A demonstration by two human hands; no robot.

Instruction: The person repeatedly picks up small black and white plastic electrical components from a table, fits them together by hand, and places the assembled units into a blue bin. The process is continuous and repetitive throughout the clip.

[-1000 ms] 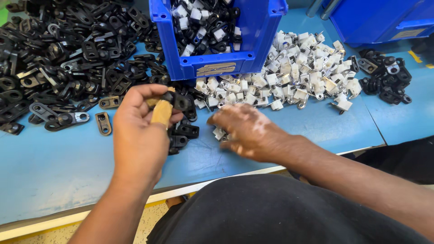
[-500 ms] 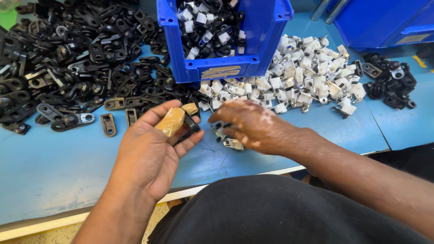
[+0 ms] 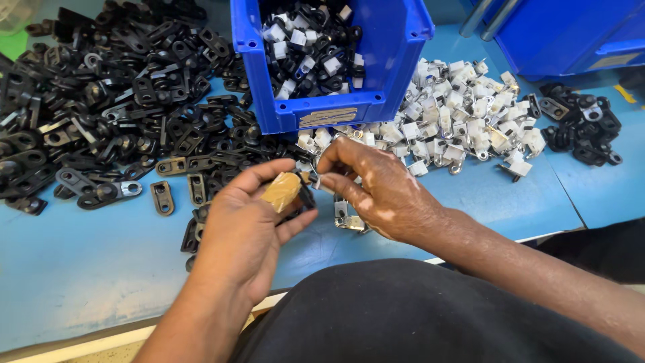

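Note:
My left hand, its thumb wrapped in tan tape, pinches a small black bracket just above the blue table. My right hand meets it from the right, fingertips closed on a small white clip pressed against that bracket. One silver-and-white clip lies on the table under my right palm. A big heap of black brackets spreads to the left. Behind my right hand lies a pile of white clips.
A blue bin holding mixed black and white parts stands at the back centre. Another blue bin is at the back right, with a small cluster of black parts beside it. The table's front edge runs close to my body.
My right hand has lifted off the table with a white clip and come up to my left hand. My left hand has turned palm-up, holding the black bracket.

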